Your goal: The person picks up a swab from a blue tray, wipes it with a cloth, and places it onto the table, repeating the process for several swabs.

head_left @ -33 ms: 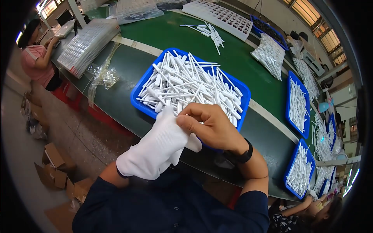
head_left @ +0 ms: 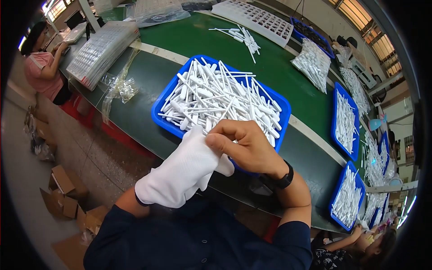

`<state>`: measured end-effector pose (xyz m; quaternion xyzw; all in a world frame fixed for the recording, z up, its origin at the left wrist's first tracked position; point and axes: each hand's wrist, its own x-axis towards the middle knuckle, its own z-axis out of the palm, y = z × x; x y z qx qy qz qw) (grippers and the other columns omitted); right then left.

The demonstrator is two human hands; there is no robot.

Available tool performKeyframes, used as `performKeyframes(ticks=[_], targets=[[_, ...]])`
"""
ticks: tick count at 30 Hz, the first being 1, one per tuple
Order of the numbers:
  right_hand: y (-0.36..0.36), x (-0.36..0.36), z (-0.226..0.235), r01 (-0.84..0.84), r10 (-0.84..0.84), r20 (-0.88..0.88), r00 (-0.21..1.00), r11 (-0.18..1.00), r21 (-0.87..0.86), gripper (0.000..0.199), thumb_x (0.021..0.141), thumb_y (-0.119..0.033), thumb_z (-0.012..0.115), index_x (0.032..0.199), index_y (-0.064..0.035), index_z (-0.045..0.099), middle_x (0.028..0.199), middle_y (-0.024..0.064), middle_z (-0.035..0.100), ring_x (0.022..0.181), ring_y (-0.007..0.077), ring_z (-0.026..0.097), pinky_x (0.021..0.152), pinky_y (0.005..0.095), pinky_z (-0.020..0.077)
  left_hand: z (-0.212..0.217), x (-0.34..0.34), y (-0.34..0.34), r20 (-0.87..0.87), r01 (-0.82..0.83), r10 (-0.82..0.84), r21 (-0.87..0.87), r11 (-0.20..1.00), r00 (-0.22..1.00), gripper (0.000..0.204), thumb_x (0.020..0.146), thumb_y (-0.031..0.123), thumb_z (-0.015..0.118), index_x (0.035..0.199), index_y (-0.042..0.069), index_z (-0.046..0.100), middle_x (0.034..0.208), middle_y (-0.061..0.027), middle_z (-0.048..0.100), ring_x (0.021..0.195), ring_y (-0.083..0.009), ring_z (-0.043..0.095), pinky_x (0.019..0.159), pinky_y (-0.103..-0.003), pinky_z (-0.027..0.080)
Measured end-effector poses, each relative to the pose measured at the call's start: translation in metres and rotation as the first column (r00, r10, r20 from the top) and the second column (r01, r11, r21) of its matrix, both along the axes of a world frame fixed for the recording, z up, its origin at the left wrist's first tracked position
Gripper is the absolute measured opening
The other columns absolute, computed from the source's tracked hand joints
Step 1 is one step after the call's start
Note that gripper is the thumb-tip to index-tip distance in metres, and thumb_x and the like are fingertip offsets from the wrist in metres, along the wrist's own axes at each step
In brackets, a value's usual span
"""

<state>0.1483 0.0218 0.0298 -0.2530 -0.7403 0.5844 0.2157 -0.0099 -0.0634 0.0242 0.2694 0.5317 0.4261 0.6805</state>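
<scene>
A white knitted glove point(head_left: 173, 180) covers my left hand point(head_left: 186, 157), which is held in front of the blue tray point(head_left: 285, 110) with its gloved fingers apart. My right hand point(head_left: 249, 146) is bare, with a dark band on the wrist. Its thumb and bent forefinger pinch the glove's cloth near the fingers. Behind both hands, the tray is heaped with white plastic sticks point(head_left: 211, 96) that have thick, rounded ends. My hands hide part of the tray's near edge.
Loose white sticks point(head_left: 243, 39) lie on the green worktop point(head_left: 180, 33). A white tray with holes point(head_left: 254, 20) stands behind. To the right are a filled plastic bag point(head_left: 312, 65) and more blue trays point(head_left: 348, 195). Wrapped trays point(head_left: 103, 54) stand left; people sit at both sides.
</scene>
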Motion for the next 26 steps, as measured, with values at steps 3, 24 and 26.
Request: performKeyframes(ticks=[3,24,26], targets=[[0.002,0.003,-0.001,0.044,-0.039,-0.058,0.998,0.996,0.074,0.016,0.1,-0.014,0.069,0.1,0.0014,0.07,0.075,0.002,0.067,0.063,0.0073,0.058,0.058,0.0239,0.0452,0.016,0.0,0.005,-0.068,0.106,-0.11,-0.059,0.993,0.992,0.019,0.083,0.005,0.069,0.096,-0.005,0.059,0.068,-0.0091,0.061,0.044,-0.0129,0.05,0.038,-0.029,0.036],[-0.009,0.0,-0.014,0.187,-0.127,-0.236,0.963,0.949,0.255,0.007,0.096,0.005,0.069,0.1,0.0087,0.065,0.096,0.0194,0.074,0.086,0.0213,0.075,0.077,0.0302,0.0595,-0.007,-0.059,-0.033,-0.724,0.341,0.413,0.648,0.681,0.552,0.063,0.091,0.023,0.071,0.141,-0.006,0.045,0.116,-0.0171,0.053,0.099,-0.0289,0.059,0.091,-0.035,0.05],[-0.007,0.001,-0.014,0.139,-0.054,-0.226,0.973,0.915,0.379,0.009,0.095,0.008,0.067,0.104,0.0099,0.064,0.103,0.0218,0.074,0.089,0.0231,0.075,0.08,0.0318,0.0596,-0.011,-0.064,-0.036,-0.722,0.337,0.388,0.639,0.692,0.572,0.069,0.091,0.024,0.07,0.147,-0.006,0.042,0.122,-0.0177,0.051,0.102,-0.0312,0.058,0.091,-0.035,0.05]])
